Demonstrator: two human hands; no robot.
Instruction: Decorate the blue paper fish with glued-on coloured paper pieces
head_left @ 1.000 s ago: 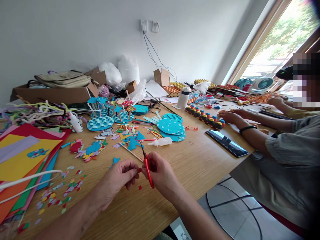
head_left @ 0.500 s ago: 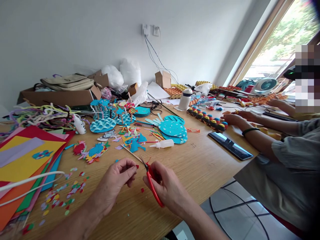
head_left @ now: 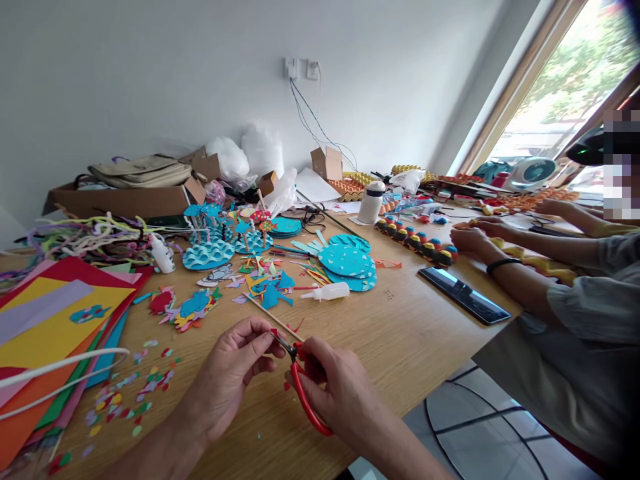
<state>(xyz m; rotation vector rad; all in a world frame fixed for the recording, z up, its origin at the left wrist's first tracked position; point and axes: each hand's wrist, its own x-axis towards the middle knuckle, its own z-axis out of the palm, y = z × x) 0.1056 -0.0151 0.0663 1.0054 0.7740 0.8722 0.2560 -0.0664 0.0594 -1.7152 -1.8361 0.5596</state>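
Observation:
Between the thumb and fingertips of my left hand [head_left: 235,373] is a small red paper piece [head_left: 273,333]. My right hand [head_left: 340,380] is closed round the red handles of the scissors [head_left: 306,399], whose blades point left and reach the red paper. A thin wooden stick [head_left: 267,313] lies on the wooden table [head_left: 395,347] just beyond the blades. Blue paper scraps [head_left: 273,290] and a small glue bottle [head_left: 331,291] lie farther off.
Coloured paper sheets [head_left: 45,320], paper dots [head_left: 117,400] and fish cutouts [head_left: 195,303] lie at the left. Blue discs [head_left: 345,259] lie beyond the hands. At the right are a phone [head_left: 463,293] and another person's hands [head_left: 475,240] holding a yellow strip.
The scissors have turned and moved left, bringing the blades to the red paper in my left hand. The view has shifted slightly. The other person's hands now hold a yellow strip.

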